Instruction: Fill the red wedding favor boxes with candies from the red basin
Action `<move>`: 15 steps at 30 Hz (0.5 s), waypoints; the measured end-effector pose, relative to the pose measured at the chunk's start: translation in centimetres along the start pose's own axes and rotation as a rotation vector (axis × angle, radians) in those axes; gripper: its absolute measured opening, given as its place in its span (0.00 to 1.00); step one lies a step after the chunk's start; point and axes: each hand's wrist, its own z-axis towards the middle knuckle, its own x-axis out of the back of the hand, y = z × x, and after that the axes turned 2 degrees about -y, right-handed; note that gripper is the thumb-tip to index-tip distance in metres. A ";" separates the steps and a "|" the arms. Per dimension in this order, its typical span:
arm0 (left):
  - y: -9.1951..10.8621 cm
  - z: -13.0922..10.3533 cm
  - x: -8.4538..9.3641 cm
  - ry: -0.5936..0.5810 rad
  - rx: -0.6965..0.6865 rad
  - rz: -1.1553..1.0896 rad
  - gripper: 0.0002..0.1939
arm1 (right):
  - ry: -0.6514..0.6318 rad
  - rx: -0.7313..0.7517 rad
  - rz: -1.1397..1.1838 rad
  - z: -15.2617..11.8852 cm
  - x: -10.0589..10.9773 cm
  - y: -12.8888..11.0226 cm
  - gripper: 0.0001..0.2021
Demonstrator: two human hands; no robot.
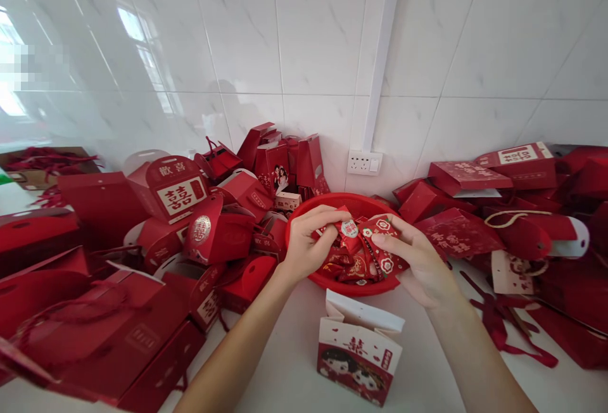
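Both my hands are over a red plastic basket [351, 289] that holds small red wrapped packets. My left hand [311, 242] pinches a red packet with a round white label [350, 229]. Held in my right hand [415, 254] is a larger red packet with white flowers [387, 245], its edge close beside the first packet. In front of the basket, a small white and red box [358, 353] with cartoon figures stands upright on the white table, its top flaps raised.
Red gift boxes [166, 188] and bags are piled along the left; more boxes [468, 175] lie at the right with a dark red ribbon [498, 324]. Behind rises a tiled wall with a socket [363, 163]. An open carton [47, 172] of ribbons sits far left.
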 end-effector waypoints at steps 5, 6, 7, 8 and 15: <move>0.8 -0.3 -0.2 -0.083 0.135 -0.133 0.12 | 0.071 0.079 -0.038 -0.3 0.3 -0.3 0.20; 0.9 -0.3 -0.3 -0.071 0.154 -0.150 0.12 | 0.069 0.088 -0.045 -0.4 0.3 -0.3 0.20; 0.9 -0.4 -0.5 -0.060 0.172 -0.167 0.11 | 0.064 0.097 -0.051 -0.4 0.4 -0.4 0.19; 1.0 -0.4 -0.7 -0.052 0.190 -0.186 0.12 | 0.060 0.106 -0.054 -0.5 0.5 -0.4 0.19; 1.3 -0.5 -1.3 -0.070 0.268 -0.262 0.19 | 0.097 0.151 -0.050 -0.5 0.8 -1.1 0.18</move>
